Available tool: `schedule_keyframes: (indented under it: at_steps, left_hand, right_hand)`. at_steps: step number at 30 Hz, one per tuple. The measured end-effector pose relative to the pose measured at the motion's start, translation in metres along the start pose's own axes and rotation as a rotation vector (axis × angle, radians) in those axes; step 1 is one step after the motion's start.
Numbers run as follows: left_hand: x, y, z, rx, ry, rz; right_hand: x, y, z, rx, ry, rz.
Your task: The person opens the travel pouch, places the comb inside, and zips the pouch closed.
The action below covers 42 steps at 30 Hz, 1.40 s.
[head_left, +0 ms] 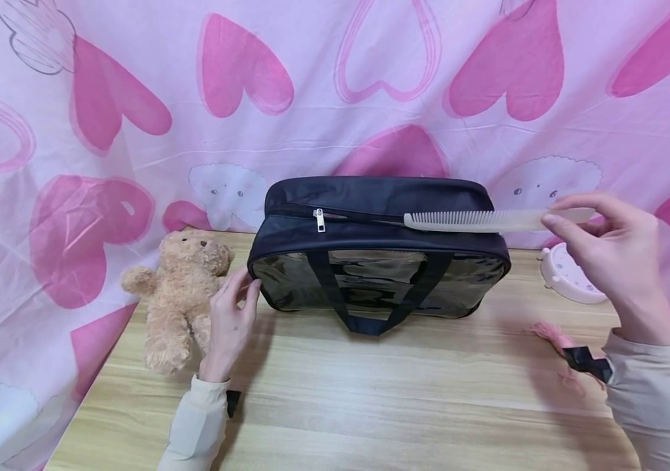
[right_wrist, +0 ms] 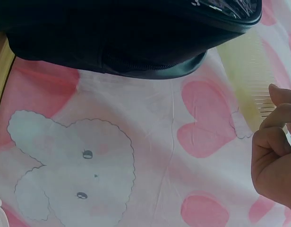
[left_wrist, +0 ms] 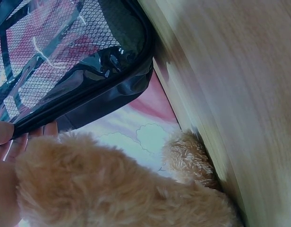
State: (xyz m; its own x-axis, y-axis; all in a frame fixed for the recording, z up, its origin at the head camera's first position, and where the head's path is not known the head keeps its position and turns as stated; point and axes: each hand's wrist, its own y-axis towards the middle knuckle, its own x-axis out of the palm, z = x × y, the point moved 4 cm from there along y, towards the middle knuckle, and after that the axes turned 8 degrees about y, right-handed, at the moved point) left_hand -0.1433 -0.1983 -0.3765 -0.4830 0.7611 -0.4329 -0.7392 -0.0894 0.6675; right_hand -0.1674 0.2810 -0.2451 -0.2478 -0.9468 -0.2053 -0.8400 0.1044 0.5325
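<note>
A black bag (head_left: pixel 379 245) with clear front panels stands on the table, its metal zipper pull (head_left: pixel 320 221) near the top's left end. My left hand (head_left: pixel 231 320) grips the bag's left edge. In the left wrist view the thumb (left_wrist: pixel 3 132) lies on the clear side and fingertips show behind the edge. Between the thumb and fingers of my right hand (head_left: pixel 617 252) is one end of a pale comb (head_left: pixel 476 221). The comb lies level over the right part of the bag's top, teeth facing away; in the right wrist view the comb (right_wrist: pixel 244 71) extends behind the bag.
Left of the bag, close to my left hand, is a brown teddy bear (head_left: pixel 184 294). A round pink-and-white object (head_left: pixel 570 271) sits to the right, and pink strands (head_left: pixel 553 333) lie near my right sleeve. A heart-print curtain (head_left: pixel 311 144) hangs behind the table (head_left: pixel 370 399).
</note>
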Motion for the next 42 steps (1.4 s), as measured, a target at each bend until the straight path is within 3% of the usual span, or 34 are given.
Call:
schedule_keyframes:
  at_steps: [10,16,25,34,42]
  left_hand:
    - [0.001,0.0,0.0,0.013,0.021,0.021]
    - [0.0,0.002,0.003,0.035,0.022,0.032]
    - [0.0,0.0,-0.002,0.019,0.018,0.02]
    - [0.0,0.0,-0.001,0.019,0.02,0.016]
    - [-0.009,0.009,0.034,0.041,0.035,0.042]
  right_hand:
    - [0.018,0.004,0.002,-0.018,0.033,-0.077]
    - [0.023,0.008,0.008,-0.016,-0.001,-0.099]
    - [0.034,0.012,0.006,-0.039,-0.027,-0.164]
    - [0.047,0.016,0.008,-0.122,-0.152,-0.224]
    - [0.065,0.026,-0.005,-0.322,-0.373,-0.411]
